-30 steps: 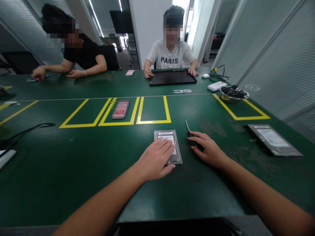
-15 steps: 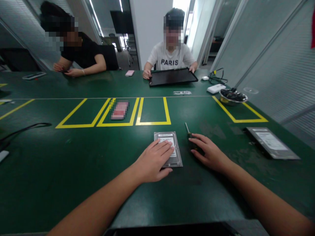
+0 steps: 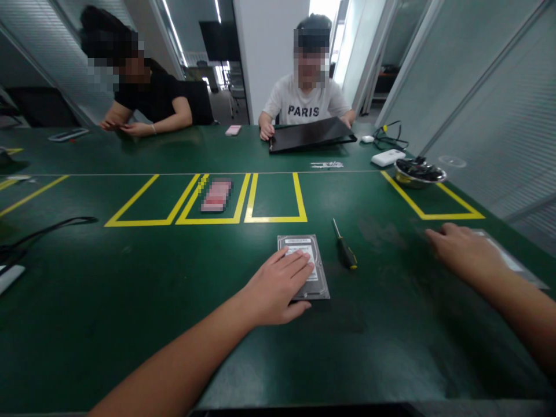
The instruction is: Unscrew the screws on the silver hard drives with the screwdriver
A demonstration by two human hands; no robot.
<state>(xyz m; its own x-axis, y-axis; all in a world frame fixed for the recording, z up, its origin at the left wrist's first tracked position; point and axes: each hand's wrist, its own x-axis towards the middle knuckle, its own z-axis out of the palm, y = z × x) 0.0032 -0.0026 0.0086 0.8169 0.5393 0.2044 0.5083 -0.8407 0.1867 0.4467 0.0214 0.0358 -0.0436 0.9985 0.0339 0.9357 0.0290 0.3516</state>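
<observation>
The left hand (image 3: 280, 284) lies palm down with its fingers straight and close together, thumb spread out, pressing flat on a hard drive (image 3: 321, 286) without gripping it. The drive sits on the green table (image 3: 243, 370) beneath those fingers: its far edge shows beyond the fingertips, its right side lies bare beside them, and the thumb rests just off its near edge. To the right of the left fingertips, touched by neither hand, lies a screwdriver (image 3: 346, 252), shaft pointing away. Farther right, the right hand (image 3: 471, 252) is loosely bent over the left part of a second drive (image 3: 515, 258); whether its fingers hold or touch anything cannot be told. Ahead of the left fingers runs yellow tape (image 3: 275, 219); beyond the right fingers stands a bowl (image 3: 419, 179). Farthest off, a person in a white shirt (image 3: 306, 98) holds a black panel (image 3: 313, 136).
</observation>
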